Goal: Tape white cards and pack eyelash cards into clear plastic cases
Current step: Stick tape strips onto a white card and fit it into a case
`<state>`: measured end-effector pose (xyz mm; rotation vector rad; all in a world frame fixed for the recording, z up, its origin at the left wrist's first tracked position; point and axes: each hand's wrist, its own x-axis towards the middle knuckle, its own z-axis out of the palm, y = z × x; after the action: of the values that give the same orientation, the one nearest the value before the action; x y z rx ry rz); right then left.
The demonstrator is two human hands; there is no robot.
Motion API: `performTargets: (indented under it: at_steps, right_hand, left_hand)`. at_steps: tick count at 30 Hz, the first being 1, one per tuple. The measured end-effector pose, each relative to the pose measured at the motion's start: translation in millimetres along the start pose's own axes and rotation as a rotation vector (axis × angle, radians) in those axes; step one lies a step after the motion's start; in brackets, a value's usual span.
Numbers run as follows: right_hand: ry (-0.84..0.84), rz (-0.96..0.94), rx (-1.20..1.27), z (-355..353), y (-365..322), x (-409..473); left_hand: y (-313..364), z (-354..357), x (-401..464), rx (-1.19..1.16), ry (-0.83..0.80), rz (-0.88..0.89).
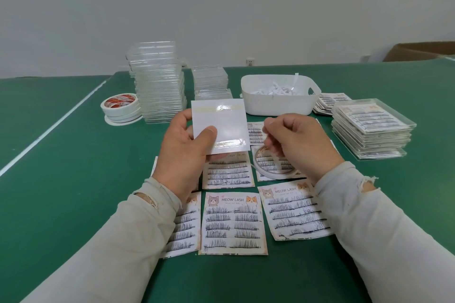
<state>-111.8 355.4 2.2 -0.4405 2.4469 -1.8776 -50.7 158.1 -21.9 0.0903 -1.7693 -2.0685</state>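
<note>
Here, white card (220,126) pinched, left hand (183,152)

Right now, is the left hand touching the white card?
Touching. The head view shows the left hand holding the white card, with its thumb pressed on the card's front near the lower edge and its fingers behind.

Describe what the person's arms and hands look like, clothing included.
Both hands, left hand and right hand, are bare: no gloves or rings visible. Long cream knit sleeves cover both arms; the left cuff is frayed, and the right sleeve has a torn hole near the wrist.
</note>
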Motion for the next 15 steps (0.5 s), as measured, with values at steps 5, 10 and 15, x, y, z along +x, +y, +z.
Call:
performTargets:
  at_steps: [5,10,15]
  right_hand:
    - [-0.295,-0.076,-0.749,-8.6,-1.6,-9.5]
    - [-0.351,-0.037,-0.898,-7.7,-8.9,-13.8]
    - [-0.259,-0.062,-0.887,-12.9,-12.4,-13.9]
  left_hand:
    - [-0.3,-1.3,2.3,0.001,0.097,0.007]
    - [-0.3,0.6,2.2,-0.001,0.114,0.005]
    - [-1.5,-0.4,2.8,0.038,0.132,0.028]
